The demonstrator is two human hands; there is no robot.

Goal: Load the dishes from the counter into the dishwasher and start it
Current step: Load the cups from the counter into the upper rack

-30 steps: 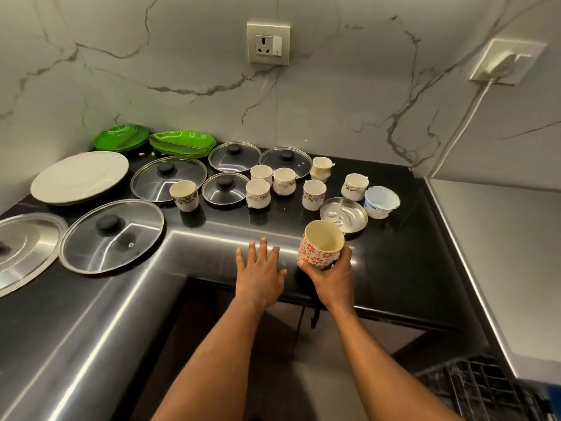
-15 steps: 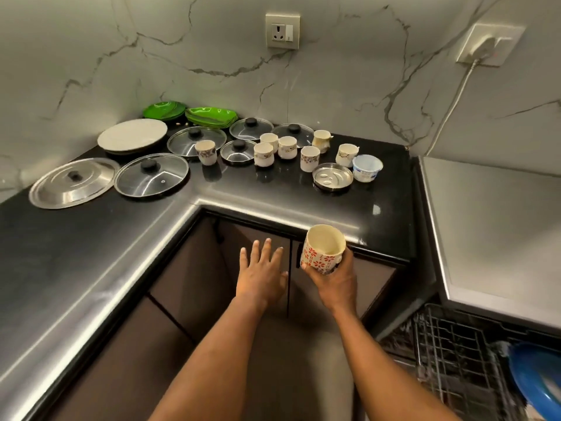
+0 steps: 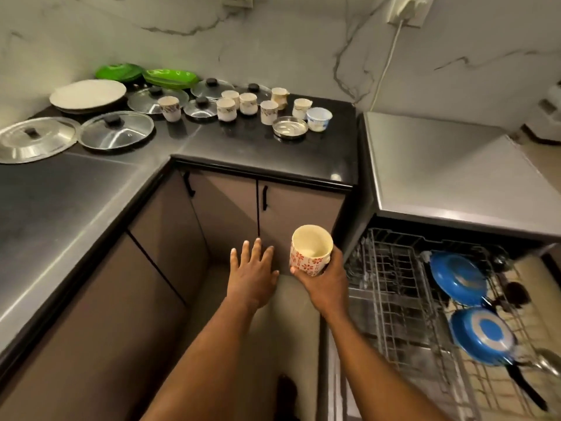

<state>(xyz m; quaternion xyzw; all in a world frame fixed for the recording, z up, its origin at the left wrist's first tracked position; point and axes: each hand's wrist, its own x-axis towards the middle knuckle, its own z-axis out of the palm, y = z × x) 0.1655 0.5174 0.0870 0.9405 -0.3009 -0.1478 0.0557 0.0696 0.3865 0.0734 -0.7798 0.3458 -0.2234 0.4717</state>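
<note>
My right hand [image 3: 326, 278] grips a cream mug with red flowers [image 3: 309, 250], upright, held in the air in front of the cabinet doors and just left of the dishwasher's pulled-out wire rack [image 3: 394, 287]. My left hand [image 3: 252, 275] hovers beside it, palm down, fingers spread, holding nothing. Blue pans [image 3: 458, 281] lie in the rack's right part. Back on the black counter [image 3: 243, 144] stand several small patterned cups [image 3: 226, 109], a steel dish [image 3: 289, 126], glass lids [image 3: 117, 132], a steel lid [image 3: 33, 139], a white plate [image 3: 88, 94] and green plates [image 3: 170, 76].
The dishwasher's grey top [image 3: 449, 177] sits right of the counter, with a power cord [image 3: 387, 62] running up the marble wall. Brown cabinet doors [image 3: 273, 214] with black handles fill the corner under the counter. Floor shows between my arms.
The view has pulled back and down from the counter. The mug in my right hand has come off the counter's edge and now hangs beside the dishwasher rack; my left hand moved along with it.
</note>
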